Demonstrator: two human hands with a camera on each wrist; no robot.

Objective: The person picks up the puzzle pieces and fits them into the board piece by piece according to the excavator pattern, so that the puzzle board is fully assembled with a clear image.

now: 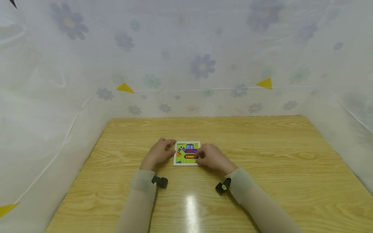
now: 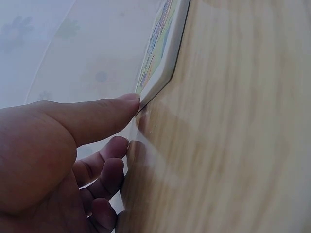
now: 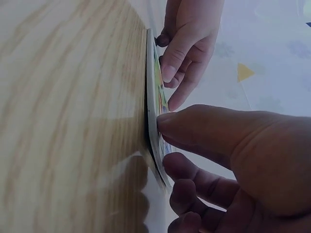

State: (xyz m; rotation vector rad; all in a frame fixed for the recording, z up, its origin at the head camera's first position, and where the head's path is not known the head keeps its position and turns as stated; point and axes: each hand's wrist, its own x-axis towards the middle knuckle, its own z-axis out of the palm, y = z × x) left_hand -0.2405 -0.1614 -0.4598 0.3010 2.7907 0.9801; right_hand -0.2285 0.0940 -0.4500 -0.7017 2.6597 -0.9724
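Observation:
A small square picture puzzle (image 1: 190, 152) with a white frame lies flat on the wooden table, showing a purple excavator on green. My left hand (image 1: 158, 153) is at its left side; in the left wrist view the thumb (image 2: 104, 114) touches the frame's corner, and the other fingers are loosely bent beside it. From the right, my right hand (image 1: 214, 158) reaches over the puzzle's edge. Its thumb (image 3: 199, 127) and index finger touch the picture's right part. Whether a loose piece lies under these fingertips is hidden.
The wooden table (image 1: 262, 145) spreads around the puzzle on all sides. White flower-printed sheeting (image 1: 175, 48) hangs behind the table and at both sides, with yellow triangles (image 1: 265, 83) on it. Each wrist wears a small black camera (image 1: 160, 181) on a band.

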